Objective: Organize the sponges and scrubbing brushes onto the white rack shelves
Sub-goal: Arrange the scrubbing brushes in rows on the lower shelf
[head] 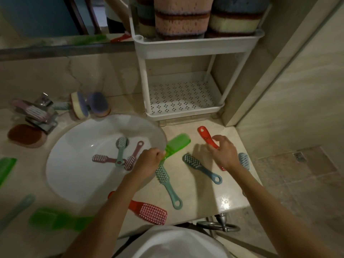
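Beige stone counter [195,192] carries most of the brushes. The left hand [149,161] has its fingers curled round the handle of a green brush [178,144], whose head points away from the sink's right rim. The right hand [223,153] is over a red brush [205,135] near the counter's right edge, fingers loosely bent; I cannot tell whether it has hold of it.

Between the hands lie a blue brush [201,168] and a teal brush [167,185], bristles up. Three small brushes [121,151] lie in the sink [74,164].

The white rack [186,47] stands in the counter's far right corner, with stacked sponges [182,19] on its upper shelf above the perforated lower shelf [182,97]. Two more sponges [80,105] stand by the sink's far rim.
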Demonstrator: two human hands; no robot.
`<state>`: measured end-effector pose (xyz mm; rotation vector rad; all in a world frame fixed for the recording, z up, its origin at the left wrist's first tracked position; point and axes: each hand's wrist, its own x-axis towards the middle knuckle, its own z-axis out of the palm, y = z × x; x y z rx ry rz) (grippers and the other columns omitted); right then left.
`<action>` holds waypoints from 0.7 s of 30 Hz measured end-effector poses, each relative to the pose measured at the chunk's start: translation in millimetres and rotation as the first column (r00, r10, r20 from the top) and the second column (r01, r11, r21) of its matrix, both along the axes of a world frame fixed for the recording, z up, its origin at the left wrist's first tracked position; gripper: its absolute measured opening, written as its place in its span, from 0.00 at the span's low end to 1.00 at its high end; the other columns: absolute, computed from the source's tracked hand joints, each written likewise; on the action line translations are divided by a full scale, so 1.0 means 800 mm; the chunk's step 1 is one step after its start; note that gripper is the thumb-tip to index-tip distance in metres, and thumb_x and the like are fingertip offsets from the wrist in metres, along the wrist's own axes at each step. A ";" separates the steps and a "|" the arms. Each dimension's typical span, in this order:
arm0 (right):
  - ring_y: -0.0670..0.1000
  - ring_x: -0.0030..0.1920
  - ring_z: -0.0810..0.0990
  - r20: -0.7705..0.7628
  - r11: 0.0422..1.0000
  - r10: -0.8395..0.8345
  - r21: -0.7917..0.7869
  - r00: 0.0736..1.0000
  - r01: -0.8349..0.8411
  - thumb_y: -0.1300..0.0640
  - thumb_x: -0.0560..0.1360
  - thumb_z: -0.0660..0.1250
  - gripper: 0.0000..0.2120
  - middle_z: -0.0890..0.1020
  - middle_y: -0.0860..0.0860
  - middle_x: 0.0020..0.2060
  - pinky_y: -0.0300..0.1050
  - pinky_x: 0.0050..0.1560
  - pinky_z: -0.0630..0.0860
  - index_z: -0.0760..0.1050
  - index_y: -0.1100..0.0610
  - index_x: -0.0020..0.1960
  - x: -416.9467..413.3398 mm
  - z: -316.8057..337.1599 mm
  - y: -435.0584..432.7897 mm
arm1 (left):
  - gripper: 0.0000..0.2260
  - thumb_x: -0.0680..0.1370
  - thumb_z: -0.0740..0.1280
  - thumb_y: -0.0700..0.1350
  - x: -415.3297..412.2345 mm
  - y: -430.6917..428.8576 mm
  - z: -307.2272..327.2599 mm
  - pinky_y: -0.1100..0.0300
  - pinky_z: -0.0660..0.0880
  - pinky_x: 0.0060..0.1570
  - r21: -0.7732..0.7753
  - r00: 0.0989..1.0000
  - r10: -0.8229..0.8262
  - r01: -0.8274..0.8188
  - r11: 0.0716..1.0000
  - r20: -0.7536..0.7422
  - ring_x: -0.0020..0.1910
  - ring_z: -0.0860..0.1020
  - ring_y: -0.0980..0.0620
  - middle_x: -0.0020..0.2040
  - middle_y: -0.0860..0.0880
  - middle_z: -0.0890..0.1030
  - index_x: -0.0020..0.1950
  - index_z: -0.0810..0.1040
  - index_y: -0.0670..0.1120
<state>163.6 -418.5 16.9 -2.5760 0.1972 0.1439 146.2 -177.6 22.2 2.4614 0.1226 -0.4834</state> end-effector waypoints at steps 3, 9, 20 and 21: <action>0.60 0.57 0.74 -0.187 0.970 -0.073 -0.242 0.980 0.026 0.49 0.76 0.63 0.20 0.72 0.59 0.59 0.52 0.56 0.72 0.66 0.61 0.62 0.018 -0.012 -0.003 | 0.18 0.81 0.56 0.48 0.008 -0.006 0.005 0.54 0.66 0.42 0.055 0.995 0.013 -0.019 0.998 0.098 0.49 0.76 0.38 0.51 0.33 0.77 0.48 0.76 0.34; 0.59 0.56 0.74 -0.296 0.938 -0.099 -0.347 0.950 -0.010 0.49 0.78 0.57 0.17 0.74 0.59 0.56 0.52 0.56 0.72 0.67 0.61 0.60 0.018 -0.032 0.006 | 0.16 0.81 0.55 0.46 0.014 -0.014 0.008 0.51 0.68 0.46 0.047 0.986 0.043 -0.052 0.998 0.162 0.51 0.76 0.37 0.51 0.33 0.77 0.50 0.74 0.34; 0.60 0.50 0.76 0.049 0.923 0.134 -0.369 0.990 -0.106 0.63 0.71 0.64 0.14 0.77 0.58 0.49 0.51 0.51 0.71 0.73 0.57 0.56 0.048 0.021 0.020 | 0.10 0.81 0.56 0.43 0.044 -0.027 0.042 0.57 0.63 0.36 -0.329 0.912 0.324 -0.235 0.915 0.250 0.38 0.75 0.44 0.36 0.42 0.75 0.40 0.68 0.44; 0.60 0.52 0.75 0.090 0.916 0.157 -0.385 0.984 -0.111 0.64 0.70 0.64 0.15 0.77 0.58 0.50 0.51 0.54 0.70 0.74 0.58 0.56 0.055 0.028 0.021 | 0.09 0.81 0.55 0.42 0.055 -0.032 0.047 0.58 0.65 0.36 -0.362 0.911 0.343 -0.248 0.899 0.227 0.39 0.75 0.45 0.37 0.43 0.75 0.41 0.69 0.44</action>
